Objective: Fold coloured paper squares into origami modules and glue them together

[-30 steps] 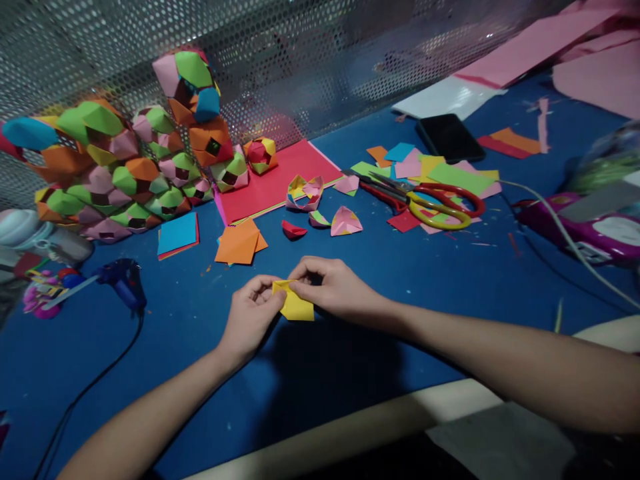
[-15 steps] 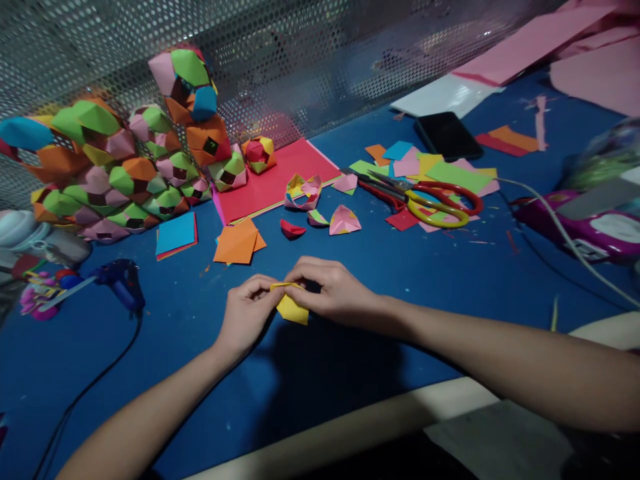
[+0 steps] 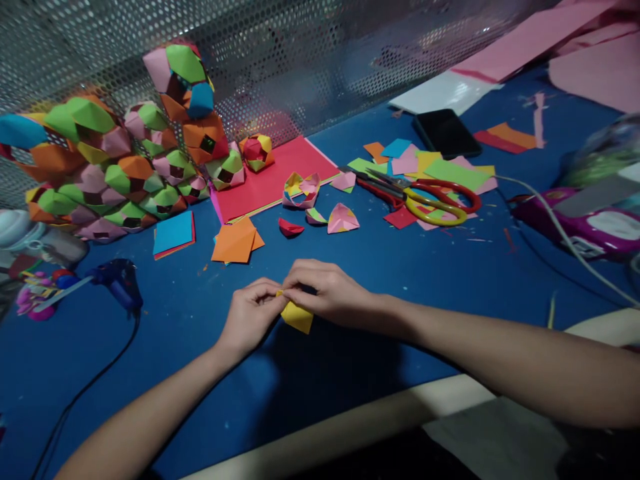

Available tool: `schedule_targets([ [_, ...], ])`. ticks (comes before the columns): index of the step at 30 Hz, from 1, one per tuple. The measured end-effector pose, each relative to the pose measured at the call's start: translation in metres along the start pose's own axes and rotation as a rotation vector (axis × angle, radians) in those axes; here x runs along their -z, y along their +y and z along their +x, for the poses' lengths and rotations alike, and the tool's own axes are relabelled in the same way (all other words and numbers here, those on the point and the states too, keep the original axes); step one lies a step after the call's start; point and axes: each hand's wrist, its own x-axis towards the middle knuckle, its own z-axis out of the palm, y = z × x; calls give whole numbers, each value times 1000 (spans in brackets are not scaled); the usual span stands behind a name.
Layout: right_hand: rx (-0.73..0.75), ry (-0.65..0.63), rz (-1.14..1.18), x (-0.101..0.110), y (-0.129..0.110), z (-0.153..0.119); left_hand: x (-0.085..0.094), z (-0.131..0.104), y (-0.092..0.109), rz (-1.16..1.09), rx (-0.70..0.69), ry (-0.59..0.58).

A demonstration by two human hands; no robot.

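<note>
A small yellow paper piece (image 3: 299, 318), partly folded, is pinched between both hands above the blue table. My left hand (image 3: 251, 313) is closed on its left upper corner with thumb and fingertips. My right hand (image 3: 327, 290) pinches its top edge, and its fingers hide part of the paper. Beyond the hands lie an orange paper stack (image 3: 235, 241), a red folded paper piece (image 3: 291, 228), a pink folded piece (image 3: 343, 219) and a ring of joined folded paper (image 3: 301, 190).
Scissors (image 3: 435, 205) with red and yellow handles lie on coloured paper scraps at the right, near a black phone (image 3: 447, 132). A blue glue gun (image 3: 119, 283) with a cord is at the left. Paper modules (image 3: 135, 177) are stacked against the perforated metal panel (image 3: 300, 60).
The yellow paper has shifted slightly right and down, its upper edge now more covered by my fingers. My left hand has moved a little right, closer to my right hand.
</note>
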Motion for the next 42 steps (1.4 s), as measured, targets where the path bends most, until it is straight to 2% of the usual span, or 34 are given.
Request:
schedule_targets([
  [9, 146, -50, -191, -2, 4, -4, 0, -3, -2, 96, -73, -26],
  [14, 47, 41, -240, 1, 2, -4, 0, -2, -3, -22, -45, 98],
  [20, 154, 40, -259, 3, 6, -2, -1, -3, -2, -32, 42, 47],
  [25, 95, 76, -194, 4, 6, -2, 0, -2, -2, -73, 41, 120],
  [29, 128, 49, -204, 4, 6, -2, -2, -2, -2, -133, 22, 69],
  [31, 80, 49, -172, 5, 3, -1, -3, -2, -1, -157, 20, 81],
  [34, -106, 52, -108, 7, -3, 0, -2, 2, 0, -237, 40, 172],
  [37, -257, 0, -75, 5, -6, 0, -3, 4, 1, -363, 71, 239],
  [39, -269, -1, -61, 3, -5, 0, -5, 4, 1, -417, 105, 223],
  [42, -199, 68, -60, 1, -4, 0, -7, 2, 1, -431, 145, 148],
])
